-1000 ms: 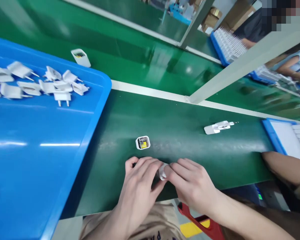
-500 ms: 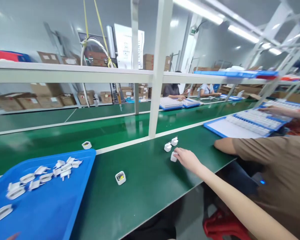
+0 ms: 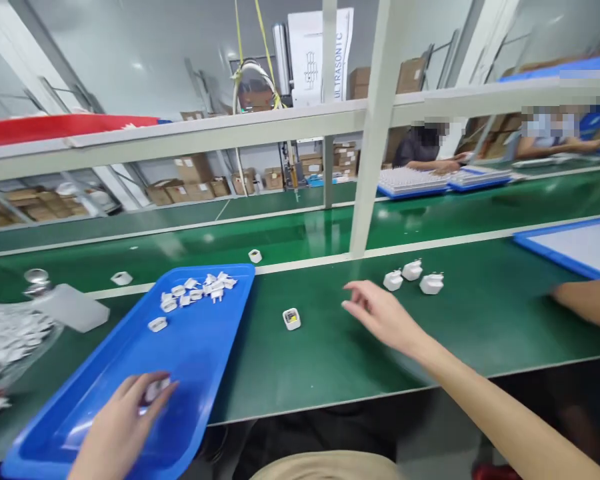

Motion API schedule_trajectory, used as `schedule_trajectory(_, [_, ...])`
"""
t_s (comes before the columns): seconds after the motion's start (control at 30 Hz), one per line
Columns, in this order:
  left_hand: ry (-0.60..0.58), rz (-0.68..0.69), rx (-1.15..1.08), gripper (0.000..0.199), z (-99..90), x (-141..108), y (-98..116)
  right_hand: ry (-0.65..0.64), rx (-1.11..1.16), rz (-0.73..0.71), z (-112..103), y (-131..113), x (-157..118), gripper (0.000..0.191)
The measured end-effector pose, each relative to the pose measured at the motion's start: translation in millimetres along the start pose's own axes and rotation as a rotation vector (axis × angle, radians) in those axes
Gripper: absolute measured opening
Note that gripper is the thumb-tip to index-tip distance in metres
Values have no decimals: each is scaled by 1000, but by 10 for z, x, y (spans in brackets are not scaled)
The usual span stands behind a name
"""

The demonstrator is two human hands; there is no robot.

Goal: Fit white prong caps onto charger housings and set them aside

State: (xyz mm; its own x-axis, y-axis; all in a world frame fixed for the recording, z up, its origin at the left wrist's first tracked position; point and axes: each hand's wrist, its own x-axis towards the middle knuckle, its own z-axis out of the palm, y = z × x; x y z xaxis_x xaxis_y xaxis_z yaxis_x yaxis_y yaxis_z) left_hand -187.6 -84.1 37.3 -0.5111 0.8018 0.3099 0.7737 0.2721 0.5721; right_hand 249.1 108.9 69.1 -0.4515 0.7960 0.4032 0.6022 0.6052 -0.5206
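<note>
My left hand (image 3: 125,420) is over the near part of a blue tray (image 3: 180,360), its fingers closed around a small white plug piece (image 3: 155,389) that they partly cover. Farther up the tray lie several white plug covers with pins (image 3: 217,287). My right hand (image 3: 380,313) hovers above the green bench, fingers apart and holding nothing. Just beyond it stand three white charger plugs (image 3: 432,283). Between my hands sits an open white charger housing (image 3: 291,319) with yellow and dark parts inside.
A bag of white parts (image 3: 15,337) and a translucent bottle (image 3: 73,307) are at the left. Another housing (image 3: 255,256) lies past the tray. A white post (image 3: 373,133) rises from the bench. At right are a blue-edged tray (image 3: 565,250) and a co-worker's arm (image 3: 587,303).
The view has swung left. My right hand has let go of a charger plug beside two others and drawn back leftward. My left hand has come into view with a plug piece.
</note>
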Motion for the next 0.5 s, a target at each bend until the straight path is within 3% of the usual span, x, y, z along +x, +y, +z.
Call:
schedule_trajectory(0.07, [-2,-111,-151,45,155,-151,364,-158,149,-182,312,-297,133,41])
schedule_trajectory(0.13, [-45,-161,-469,52,461,-339,792,-312,271,-408,543,-493,219,58])
schedule_trajectory(0.23, [-205,-123,-756,53,997,-507,1346,-409,423,-620,719,-517,262,41])
schedule_trajectory(0.3, [-260,-47,-801,51,1253,-470,1574,-365,525,-571,728,-378,274,26])
schedule_trajectory(0.37, [-255,73,-685,54,1400,-325,1655,-292,594,-451,671,-168,301,23])
schedule_trajectory(0.5, [-242,330,-277,47,1633,52,1429,-108,624,-173,518,282,396,27])
